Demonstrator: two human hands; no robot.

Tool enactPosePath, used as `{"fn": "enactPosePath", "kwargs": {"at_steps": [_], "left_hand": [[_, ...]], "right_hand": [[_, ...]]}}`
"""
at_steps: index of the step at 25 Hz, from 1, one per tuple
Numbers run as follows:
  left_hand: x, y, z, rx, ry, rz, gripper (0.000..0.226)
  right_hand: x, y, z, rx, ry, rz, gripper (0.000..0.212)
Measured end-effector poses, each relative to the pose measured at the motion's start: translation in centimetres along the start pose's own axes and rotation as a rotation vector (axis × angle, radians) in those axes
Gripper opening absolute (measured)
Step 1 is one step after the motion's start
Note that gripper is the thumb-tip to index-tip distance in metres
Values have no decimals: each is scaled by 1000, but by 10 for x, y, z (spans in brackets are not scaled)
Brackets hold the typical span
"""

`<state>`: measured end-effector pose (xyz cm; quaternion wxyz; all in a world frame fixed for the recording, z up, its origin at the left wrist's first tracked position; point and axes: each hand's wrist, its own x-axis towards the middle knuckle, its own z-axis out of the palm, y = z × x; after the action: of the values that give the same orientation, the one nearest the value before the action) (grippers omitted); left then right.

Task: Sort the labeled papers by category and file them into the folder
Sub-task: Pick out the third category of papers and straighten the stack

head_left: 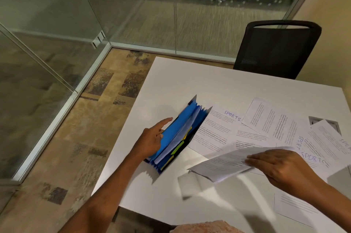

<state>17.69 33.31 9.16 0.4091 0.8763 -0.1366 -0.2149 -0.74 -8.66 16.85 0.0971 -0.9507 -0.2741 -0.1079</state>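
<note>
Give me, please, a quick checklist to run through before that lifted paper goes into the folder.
1. The folder is open, pockets fanned: ok.
2. The left hand is at the folder: ok, fingers touch it.
3. The right hand holds the lifted paper clear of the table: ok.
4. The lifted paper's category is legible: cannot tell, blurred.
5. The pocket tabs are legible: cannot tell, too small.
6. The SPORTS sheets are filed: not ok, several lie on the table.
</note>
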Motion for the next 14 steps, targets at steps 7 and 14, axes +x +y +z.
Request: {"fn": "enactPosePath", "kwargs": {"at_steps": [7, 14], "left_hand": [[0, -9, -3, 4, -27, 41, 55], [1, 2, -11, 7, -34, -105, 64]], "right_hand": [[-7, -4, 1, 5, -20, 15, 44], [-6, -6, -2, 8, -20, 7, 39]]}}
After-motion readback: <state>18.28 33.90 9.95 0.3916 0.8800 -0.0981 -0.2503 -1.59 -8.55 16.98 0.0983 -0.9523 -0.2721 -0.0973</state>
